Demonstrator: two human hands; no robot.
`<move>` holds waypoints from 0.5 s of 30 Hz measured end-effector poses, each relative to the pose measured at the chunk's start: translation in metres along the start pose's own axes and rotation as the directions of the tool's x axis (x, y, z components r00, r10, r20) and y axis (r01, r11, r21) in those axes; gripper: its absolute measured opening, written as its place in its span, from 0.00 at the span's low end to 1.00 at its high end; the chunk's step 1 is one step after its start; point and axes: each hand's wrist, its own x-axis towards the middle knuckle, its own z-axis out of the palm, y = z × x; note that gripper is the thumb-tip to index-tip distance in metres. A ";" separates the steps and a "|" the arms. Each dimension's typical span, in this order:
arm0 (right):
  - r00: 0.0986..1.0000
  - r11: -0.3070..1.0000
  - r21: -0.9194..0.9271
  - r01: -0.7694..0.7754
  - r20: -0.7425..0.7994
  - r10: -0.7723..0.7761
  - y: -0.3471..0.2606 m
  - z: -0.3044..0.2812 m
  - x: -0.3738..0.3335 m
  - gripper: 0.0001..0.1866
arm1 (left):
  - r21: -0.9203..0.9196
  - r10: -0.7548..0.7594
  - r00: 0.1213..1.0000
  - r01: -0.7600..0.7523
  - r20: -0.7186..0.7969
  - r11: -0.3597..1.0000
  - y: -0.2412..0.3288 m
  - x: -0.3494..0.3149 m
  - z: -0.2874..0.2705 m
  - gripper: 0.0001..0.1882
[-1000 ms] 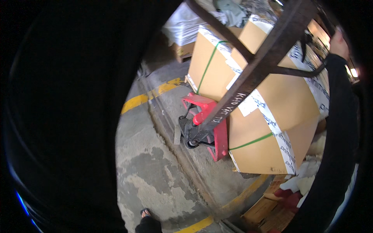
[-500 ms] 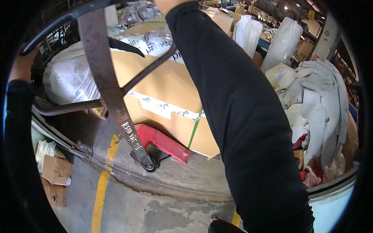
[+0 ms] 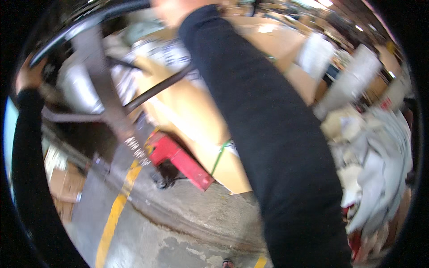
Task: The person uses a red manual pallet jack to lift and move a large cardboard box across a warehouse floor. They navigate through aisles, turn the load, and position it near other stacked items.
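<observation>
Left hand (image 3: pixel 30 75) around black handle (image 3: pixel 107 13).

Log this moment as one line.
left hand: gripping handle | right hand: at handle's other end, partly out of frame | red pallet jack: beside tan carton

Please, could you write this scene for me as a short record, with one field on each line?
Left hand: closed around the left end of the dark handle
Right hand: at the handle's other end; fingers cut off by the upper edge, grip unclear
Equipment: red pallet jack
Beyond it: large cardboard box with a green strap
Floor: grey, with a yellow line
Right side: heap of pale cloth
Picture: blurred
</observation>
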 end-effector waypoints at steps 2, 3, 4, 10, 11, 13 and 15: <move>0.992 0.987 -0.113 -0.110 -0.067 0.103 0.015 0.024 0.006 0.32 | 0.031 0.076 0.997 -0.076 -0.003 0.997 -0.008 0.010 0.030 0.32; 0.981 0.992 -0.110 -0.062 -0.191 0.040 0.022 0.039 0.005 0.31 | 0.028 0.125 0.992 -0.124 -0.032 0.992 -0.005 0.010 0.041 0.32; 0.953 0.980 -0.197 -0.041 -0.301 -0.020 0.033 0.053 0.005 0.30 | -0.015 0.203 0.978 -0.204 -0.047 0.979 -0.003 0.011 0.054 0.29; 0.973 0.774 -0.632 0.047 -0.145 -0.178 0.110 0.096 0.010 0.27 | -0.462 0.200 0.976 -0.218 -0.089 0.860 0.041 -0.011 0.089 0.16; 0.984 0.689 -0.721 0.074 -0.058 -0.167 0.117 0.098 0.008 0.31 | -0.452 0.228 0.973 -0.216 -0.028 0.865 0.049 -0.013 0.090 0.16; 0.973 0.828 -0.518 -0.212 -0.196 0.126 0.130 0.098 0.004 0.37 | -0.543 0.225 0.973 -0.213 -0.046 0.812 0.062 -0.018 0.092 0.14; 0.906 0.809 -0.493 -0.319 -0.410 0.107 0.134 0.098 -0.002 0.40 | -0.570 0.255 0.965 -0.240 -0.056 0.786 0.071 -0.017 0.095 0.13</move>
